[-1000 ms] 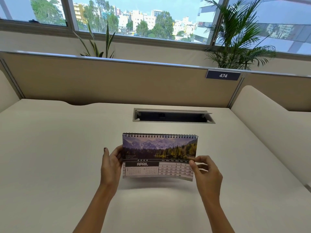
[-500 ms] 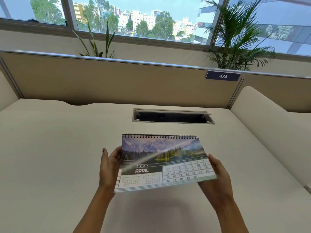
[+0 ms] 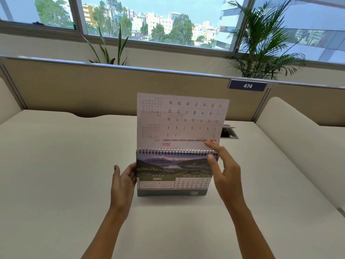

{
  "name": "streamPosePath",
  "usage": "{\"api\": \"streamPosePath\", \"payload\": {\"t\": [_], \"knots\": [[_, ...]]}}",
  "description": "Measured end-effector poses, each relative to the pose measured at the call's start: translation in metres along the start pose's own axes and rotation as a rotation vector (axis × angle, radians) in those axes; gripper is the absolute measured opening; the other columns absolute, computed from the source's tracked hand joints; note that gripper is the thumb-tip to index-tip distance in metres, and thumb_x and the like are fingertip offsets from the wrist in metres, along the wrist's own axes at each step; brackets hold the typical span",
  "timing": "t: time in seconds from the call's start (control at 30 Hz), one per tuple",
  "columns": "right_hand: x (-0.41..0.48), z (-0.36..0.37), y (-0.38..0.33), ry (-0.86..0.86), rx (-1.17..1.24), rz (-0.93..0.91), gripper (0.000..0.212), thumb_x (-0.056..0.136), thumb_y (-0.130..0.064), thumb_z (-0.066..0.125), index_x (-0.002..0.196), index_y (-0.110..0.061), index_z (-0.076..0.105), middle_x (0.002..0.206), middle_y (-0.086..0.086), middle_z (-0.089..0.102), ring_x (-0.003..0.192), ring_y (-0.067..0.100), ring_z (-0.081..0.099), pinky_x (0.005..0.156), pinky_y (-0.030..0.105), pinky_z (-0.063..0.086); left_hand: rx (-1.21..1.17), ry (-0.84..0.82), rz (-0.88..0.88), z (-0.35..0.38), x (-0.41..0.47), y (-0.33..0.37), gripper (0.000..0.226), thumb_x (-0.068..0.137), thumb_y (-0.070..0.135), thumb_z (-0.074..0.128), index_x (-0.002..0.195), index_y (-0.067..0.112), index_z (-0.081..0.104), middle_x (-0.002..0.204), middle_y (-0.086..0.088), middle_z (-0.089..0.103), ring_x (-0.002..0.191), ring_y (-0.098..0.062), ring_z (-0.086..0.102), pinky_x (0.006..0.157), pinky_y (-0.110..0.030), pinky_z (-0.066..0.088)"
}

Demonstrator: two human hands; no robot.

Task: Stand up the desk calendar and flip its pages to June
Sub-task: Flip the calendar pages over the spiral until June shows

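Calendar (image 3: pixel 174 173) standing upright on its base near the middle of the counter (image 3: pixel 56 165), front face toward the person, well short of the far edge. So the standing-up part of the task looks done. The page showing on the front reads MAY, under a photo of green hills and cloud. One loose page (image 3: pixel 182 120) is raised straight up above the wire spiral (image 3: pixel 177 151), its back toward the camera, with upside-down dates and a red 2026 printed on it. By the look of it this page is partway over the top and has yet to drop behind. After that, one more page must go over before June shows, so the flipping seems about half done.

The left hand (image 3: pixel 123 181) cups the left edge of the calendar, fingers curled behind it and thumb at the side, steadying it. The right hand (image 3: pixel 223 170) is at the right end of the spiral, its fingers loosely spread, the fingertips touching the lower right corner of the raised page; whether it pinches the sheet or only props it cannot be told.

The pages are thin, glossy card, wide rectangles, stiff enough to stand unsupported. The spiral is dark metal wire in even loops. The base is a dark green folded board. The counter is smooth, matte and cream-coloured.
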State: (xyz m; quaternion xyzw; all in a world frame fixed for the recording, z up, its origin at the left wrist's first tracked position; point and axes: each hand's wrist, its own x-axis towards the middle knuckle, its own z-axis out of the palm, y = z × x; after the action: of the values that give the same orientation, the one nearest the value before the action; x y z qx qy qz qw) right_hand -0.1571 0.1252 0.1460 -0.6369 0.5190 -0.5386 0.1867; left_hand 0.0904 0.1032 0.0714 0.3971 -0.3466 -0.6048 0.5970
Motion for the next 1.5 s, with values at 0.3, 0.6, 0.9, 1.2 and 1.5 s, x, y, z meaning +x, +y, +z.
{"api": "streamPosePath", "payload": {"t": [0.3, 0.6, 0.9, 1.2, 1.5], "knots": [[0.006, 0.017, 0.012, 0.006, -0.486, -0.087, 0.031, 0.084, -0.033, 0.057, 0.113, -0.023, 0.063, 0.115, 0.001, 0.068, 0.112, 0.017, 0.059, 0.118, 0.051, 0.016, 0.02, -0.006, -0.008, -0.001, 0.0, 0.0, 0.062, 0.095, 0.054, 0.011, 0.117, 0.02, 0.059, 0.113, 0.0, 0.071, 0.109, -0.016, 0.061, 0.095, -0.032, 0.041], [-0.018, 0.023, 0.013, 0.43, -0.209, 0.103, 0.043, 0.082, 0.002, 0.061, 0.121, -0.012, 0.053, 0.125, 0.007, 0.056, 0.114, 0.017, 0.052, 0.095, 0.02, 0.044, 0.016, 0.002, -0.008, 0.002, 0.001, 0.003, 0.06, 0.096, 0.053, 0.011, 0.116, 0.022, 0.058, 0.116, -0.001, 0.067, 0.108, -0.014, 0.061, 0.091, -0.029, 0.042], [-0.049, 0.028, 0.046, 0.338, 0.024, 0.46, 0.036, 0.085, 0.005, 0.059, 0.112, -0.018, 0.05, 0.118, 0.004, 0.058, 0.102, 0.022, 0.062, 0.075, 0.02, 0.051, 0.017, 0.011, -0.009, 0.002, 0.0, 0.002, 0.058, 0.096, 0.052, 0.012, 0.114, 0.024, 0.058, 0.114, 0.001, 0.068, 0.11, -0.016, 0.06, 0.095, -0.031, 0.042], [-0.056, 0.026, 0.051, 0.424, -0.037, 0.46, 0.02, 0.077, -0.017, 0.075, 0.093, -0.014, 0.063, 0.09, 0.006, 0.069, 0.083, 0.02, 0.066, 0.059, 0.011, 0.053, 0.021, 0.01, -0.006, 0.003, 0.0, 0.002, 0.058, 0.096, 0.052, 0.012, 0.117, 0.022, 0.057, 0.117, -0.002, 0.066, 0.11, -0.018, 0.059, 0.096, -0.033, 0.042], [-0.055, 0.014, 0.049, 0.414, 0.007, 0.496, 0.009, 0.075, -0.013, 0.077, 0.082, -0.012, 0.071, 0.081, 0.006, 0.072, 0.078, 0.021, 0.069, 0.058, 0.009, 0.054, 0.03, 0.007, -0.018, 0.002, 0.001, 0.002, 0.061, 0.096, 0.053, 0.011, 0.122, 0.019, 0.055, 0.12, -0.005, 0.064, 0.112, -0.02, 0.058, 0.093, -0.033, 0.043]]}}
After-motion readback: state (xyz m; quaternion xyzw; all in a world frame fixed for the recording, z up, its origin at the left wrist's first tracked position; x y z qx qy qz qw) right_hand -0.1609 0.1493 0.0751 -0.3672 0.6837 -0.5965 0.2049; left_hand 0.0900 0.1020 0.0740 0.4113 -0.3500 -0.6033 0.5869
